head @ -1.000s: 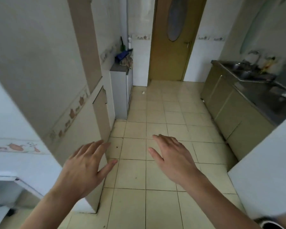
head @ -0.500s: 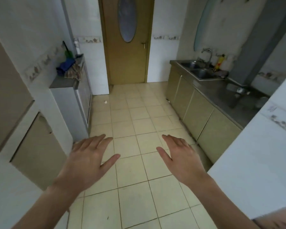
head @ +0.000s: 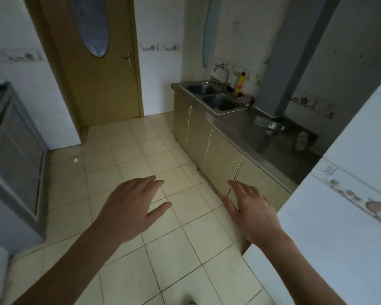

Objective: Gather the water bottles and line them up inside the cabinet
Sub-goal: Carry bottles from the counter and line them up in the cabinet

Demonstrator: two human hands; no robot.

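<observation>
My left hand and my right hand hover palm down over the tiled floor, fingers spread, holding nothing. A clear plastic water bottle stands at the near end of the steel counter on the right, partly in shadow. Below the counter runs a row of beige base cabinets with their doors closed. My right hand is in front of the nearest cabinet door without touching it. No other water bottle shows.
A double steel sink with a tap and a yellow bottle sits at the counter's far end. A brown door closes the far wall. A grey low cabinet stands on the left. A white tiled wall corner juts in at the right.
The view has swung to the right: the left wall and grey cabinet slid toward the left edge, and the counter, sink and bottle came into fuller view. Both hands stayed spread and empty.
</observation>
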